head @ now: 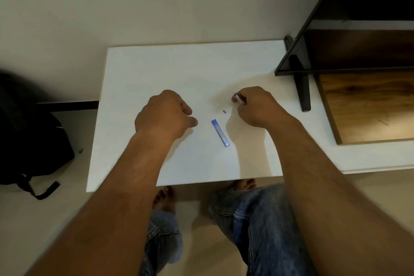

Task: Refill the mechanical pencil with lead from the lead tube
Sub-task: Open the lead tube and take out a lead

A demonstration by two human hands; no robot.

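Note:
A flat blue lead tube (220,132) lies on the white table (139,69), between my two hands. My right hand (257,105) grips the mechanical pencil (238,98); only a short blue and clear end shows past the fingers. A small grey piece (224,111), maybe the pencil's cap or eraser, lies loose on the table just above the tube. My left hand (165,113) rests on the table left of the tube with fingers curled under, and whether they pinch anything is hidden.
A black-framed stand (301,78) with a wooden shelf (367,107) stands at the right, one leg on the table. A black backpack (29,141) lies on the floor at the left. My knees and bare feet show below the table's front edge.

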